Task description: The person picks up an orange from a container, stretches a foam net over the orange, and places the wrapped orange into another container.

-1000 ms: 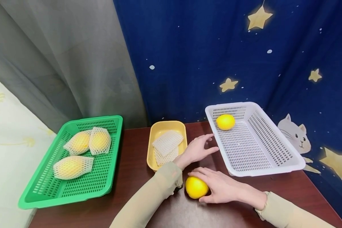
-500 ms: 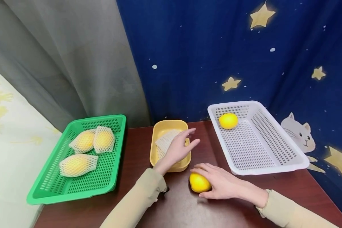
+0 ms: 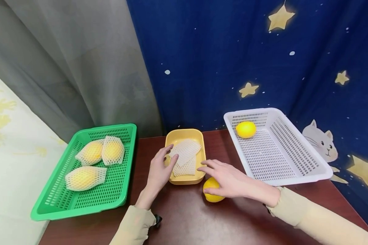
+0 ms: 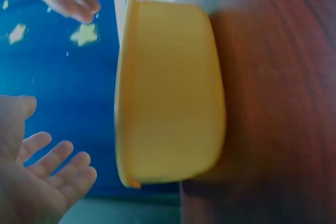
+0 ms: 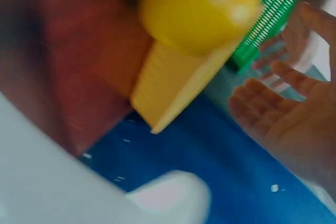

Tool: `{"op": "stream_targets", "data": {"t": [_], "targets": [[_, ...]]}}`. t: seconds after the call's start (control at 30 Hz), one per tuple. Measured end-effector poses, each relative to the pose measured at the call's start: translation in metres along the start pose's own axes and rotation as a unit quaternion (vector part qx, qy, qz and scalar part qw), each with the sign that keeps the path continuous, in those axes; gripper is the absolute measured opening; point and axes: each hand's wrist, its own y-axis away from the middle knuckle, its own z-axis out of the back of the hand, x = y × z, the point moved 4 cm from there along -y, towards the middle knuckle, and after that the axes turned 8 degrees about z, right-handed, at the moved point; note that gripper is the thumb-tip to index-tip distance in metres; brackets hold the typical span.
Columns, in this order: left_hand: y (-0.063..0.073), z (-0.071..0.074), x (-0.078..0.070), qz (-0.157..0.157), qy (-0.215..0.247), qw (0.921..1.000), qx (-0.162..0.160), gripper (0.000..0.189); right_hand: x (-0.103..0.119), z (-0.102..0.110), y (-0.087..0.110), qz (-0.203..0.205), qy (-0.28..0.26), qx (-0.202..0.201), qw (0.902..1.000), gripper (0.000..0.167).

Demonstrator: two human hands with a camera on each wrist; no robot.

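Observation:
A yellow lemon (image 3: 214, 195) lies on the table in front of the small yellow tray (image 3: 185, 181). Over it, in the head view, my right hand (image 3: 230, 180) hovers with loose fingers; the right wrist view shows that hand (image 5: 296, 108) apart from the lemon (image 5: 202, 9). My left hand (image 3: 158, 172) is held at the tray's left side, fingers spread and holding nothing. White foam net sleeves (image 3: 185, 153) lie flat in the tray. The left wrist view has the left hand (image 4: 31, 177) beside the tray's outer wall (image 4: 170, 93).
To the left stands a green basket (image 3: 115, 200) with three net-wrapped lemons (image 3: 83, 178). A white basket (image 3: 286, 180) at the right holds one bare lemon (image 3: 246, 129). Grey and blue curtains (image 3: 196, 85) hang behind the brown table (image 3: 184, 214).
My left hand has moved left, from near the white basket across the tray to its left side. My right hand has let go of the lemon and risen slightly forward.

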Motion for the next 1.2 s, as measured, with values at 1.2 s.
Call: {"op": "stream_targets", "data": {"t": [1.2], "targets": [[0.022, -0.011, 0.069, 0.155, 0.110, 0.9817, -0.011, 0.043, -0.058, -0.046, -0.146, -0.042, 0.097, 0.232, 0.9671, 0.057]]}}
